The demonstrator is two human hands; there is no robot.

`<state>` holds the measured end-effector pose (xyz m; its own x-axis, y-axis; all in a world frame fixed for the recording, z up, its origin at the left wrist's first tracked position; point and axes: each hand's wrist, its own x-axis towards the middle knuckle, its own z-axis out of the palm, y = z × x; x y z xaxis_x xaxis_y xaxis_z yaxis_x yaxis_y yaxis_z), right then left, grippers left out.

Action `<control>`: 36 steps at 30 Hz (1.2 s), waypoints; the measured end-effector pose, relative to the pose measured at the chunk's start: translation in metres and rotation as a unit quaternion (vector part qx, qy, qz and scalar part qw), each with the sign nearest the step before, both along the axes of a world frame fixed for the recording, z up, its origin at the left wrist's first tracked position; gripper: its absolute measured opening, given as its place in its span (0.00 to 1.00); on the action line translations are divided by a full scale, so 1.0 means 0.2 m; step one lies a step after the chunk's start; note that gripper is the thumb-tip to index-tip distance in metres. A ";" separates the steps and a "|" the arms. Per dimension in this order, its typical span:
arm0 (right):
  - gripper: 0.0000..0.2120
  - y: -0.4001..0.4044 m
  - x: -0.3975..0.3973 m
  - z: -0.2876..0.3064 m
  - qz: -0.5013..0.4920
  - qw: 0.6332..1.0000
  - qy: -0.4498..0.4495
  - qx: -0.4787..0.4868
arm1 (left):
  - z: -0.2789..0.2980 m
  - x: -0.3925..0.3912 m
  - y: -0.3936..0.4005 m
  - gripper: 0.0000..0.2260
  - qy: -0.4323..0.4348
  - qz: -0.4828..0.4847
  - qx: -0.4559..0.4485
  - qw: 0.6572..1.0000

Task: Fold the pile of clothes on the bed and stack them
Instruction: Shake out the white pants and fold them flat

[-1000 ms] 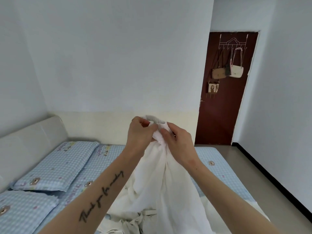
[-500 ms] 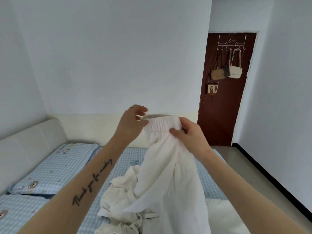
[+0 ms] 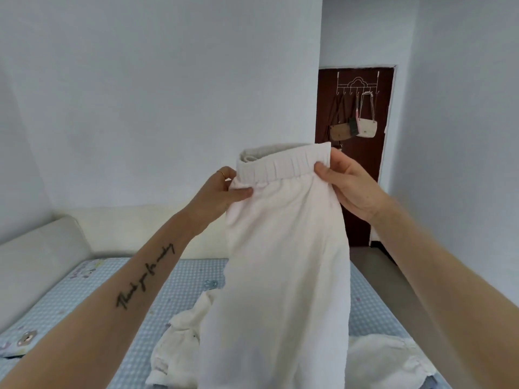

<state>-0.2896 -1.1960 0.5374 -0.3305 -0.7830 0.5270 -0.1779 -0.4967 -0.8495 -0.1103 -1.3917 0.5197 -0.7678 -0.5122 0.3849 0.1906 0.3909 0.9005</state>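
the fingers (image 3: 323, 167) of the right hand (image 3: 351, 186) pinch the right end of the elastic waistband of the white trousers (image 3: 283, 262), while the left hand (image 3: 222, 192), a ring on one finger, pinches the left end with thumb on the near side, so the waistband is stretched between them. the trousers hang from both hands, held up above the blue checked bed (image 3: 182, 279), their lower part dropping out of view at the near edge. more white clothes (image 3: 179, 352) lie crumpled on the bed near the hanging cloth, and far right a dark door (image 3: 362, 192) carries hanging bags (image 3: 365, 127).
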 end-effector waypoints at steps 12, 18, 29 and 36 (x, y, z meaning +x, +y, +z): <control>0.12 -0.01 0.03 -0.08 -0.077 0.997 0.011 0.008 | 0.43 0.05 0.29 0.47 -0.157 0.085 -0.265 0.948; 0.15 -0.10 0.23 -0.26 -0.049 0.998 0.018 0.017 | 0.38 0.00 0.44 0.21 -0.406 0.086 -0.466 0.781; 0.16 -0.06 0.31 -0.98 -0.112 0.953 0.123 0.254 | 0.50 0.19 0.34 0.13 -0.401 0.169 -0.463 0.772; 0.08 -0.06 0.27 -1.00 -0.168 0.957 0.093 0.217 | 0.52 0.24 0.34 0.14 -0.386 0.186 -0.452 0.782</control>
